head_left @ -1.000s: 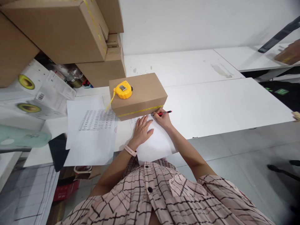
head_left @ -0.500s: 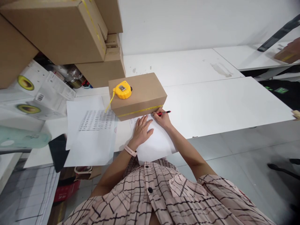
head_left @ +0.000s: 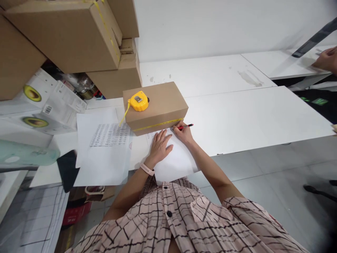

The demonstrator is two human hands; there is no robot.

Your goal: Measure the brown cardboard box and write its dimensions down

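Observation:
Under my left hand [head_left: 159, 147] lies a white sheet of paper [head_left: 176, 162], held flat with the fingers stretched out. My right hand [head_left: 183, 133] is closed around a red and black pen [head_left: 187, 126], its tip by the sheet's upper part, just below a cardboard box [head_left: 158, 109]. The box covers the sheet's top edge, where some small writing shows. On top of the box, at its left end, rests a yellow tape measure [head_left: 139, 101] with a short length of tape hanging over the side.
Left of the box lie printed sheets [head_left: 105, 161], beside a dark flat object [head_left: 67, 168] and a pale green bottle [head_left: 28, 153]. Large cardboard boxes [head_left: 63, 35] are stacked behind, above white boxes with avocado pictures [head_left: 50, 105]. Another person's hand [head_left: 326, 60] shows at far right.
The view has shifted slightly. My hands, the pen and the box keep nearly the same places. At far right, the other person's hand has moved, and the brown box there no longer shows.

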